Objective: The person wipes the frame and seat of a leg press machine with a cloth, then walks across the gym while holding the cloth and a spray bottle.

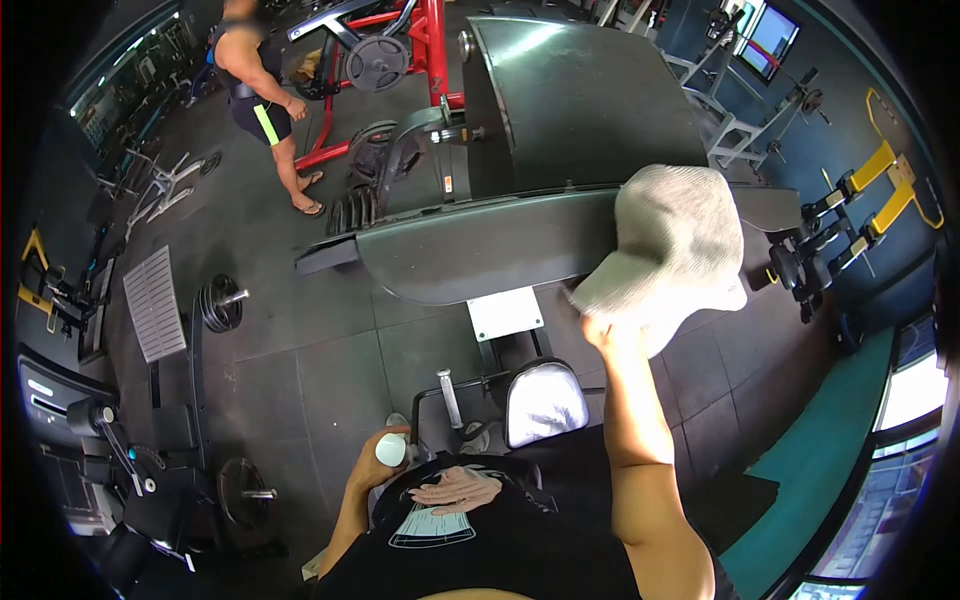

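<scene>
My right hand (608, 333) is closed on the lower edge of a light grey cloth (683, 225). The cloth billows up in front of a long dark padded surface (500, 240) of a gym machine and hides part of it. Close to my body, my left hand (376, 462) is wrapped round a container with a round white top (391, 450); its lower part is hidden. Between my hands and the machine are a silver-grey seat pad (546, 402) and a metal handle (449, 397).
A large dark angled panel (590, 100) rises behind the pad. A person (262, 90) stands at the upper left beside a red rack (437, 50). Weight plates (220, 303) and a slatted footplate (155, 303) are at left; yellow-armed equipment (872, 168) stands at right.
</scene>
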The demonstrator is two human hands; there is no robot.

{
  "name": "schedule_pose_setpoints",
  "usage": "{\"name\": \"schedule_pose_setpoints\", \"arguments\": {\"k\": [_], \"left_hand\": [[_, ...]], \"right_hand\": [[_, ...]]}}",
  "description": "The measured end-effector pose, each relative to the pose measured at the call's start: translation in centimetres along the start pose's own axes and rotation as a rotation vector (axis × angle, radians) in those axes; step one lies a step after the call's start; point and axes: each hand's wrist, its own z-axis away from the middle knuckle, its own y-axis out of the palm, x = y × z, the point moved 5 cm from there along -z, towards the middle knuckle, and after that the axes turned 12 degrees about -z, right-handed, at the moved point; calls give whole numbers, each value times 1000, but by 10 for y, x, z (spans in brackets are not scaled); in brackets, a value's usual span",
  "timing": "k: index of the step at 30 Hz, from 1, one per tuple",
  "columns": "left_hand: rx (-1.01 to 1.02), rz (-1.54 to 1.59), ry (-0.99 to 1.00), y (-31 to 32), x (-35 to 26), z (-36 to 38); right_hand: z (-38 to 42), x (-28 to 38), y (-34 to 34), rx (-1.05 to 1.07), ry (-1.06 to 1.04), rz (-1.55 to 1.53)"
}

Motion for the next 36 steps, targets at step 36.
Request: {"name": "schedule_pose_setpoints", "arguments": {"k": [36], "left_hand": [[261, -157, 346, -194, 128, -21]], "right_hand": [[35, 405, 182, 487, -609, -144]]}}
